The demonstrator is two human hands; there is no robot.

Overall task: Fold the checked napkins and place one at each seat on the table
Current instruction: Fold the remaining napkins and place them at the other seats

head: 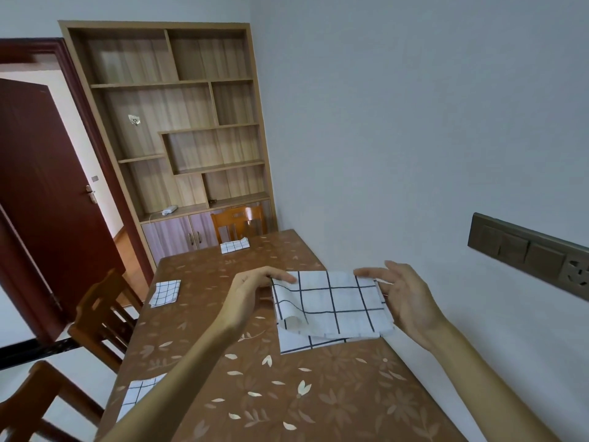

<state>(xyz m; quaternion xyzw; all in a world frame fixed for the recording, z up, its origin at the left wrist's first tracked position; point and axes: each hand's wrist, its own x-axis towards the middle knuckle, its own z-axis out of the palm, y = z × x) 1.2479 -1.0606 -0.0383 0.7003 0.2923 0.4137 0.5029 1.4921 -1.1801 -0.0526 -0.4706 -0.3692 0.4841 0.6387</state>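
Head view: near-left napkin (137, 397) lies folded at table (287, 393) edge. Left hand (255, 291), right hand (405, 303) each pinch far corner of half-folded napkin (331, 306) beside wall (414, 154); I would square edges before creasing. Mid-left napkin (165, 293), far napkin (234, 245) already placed.

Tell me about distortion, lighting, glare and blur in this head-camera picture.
Head view: wide-angle distortion tilts and bows the shelf unit and the switch panel. Head view: light is soft and even, shadows faint. Head view: the table has a dull sheen, no harsh glare, and grid lines on the held napkin look crisp.
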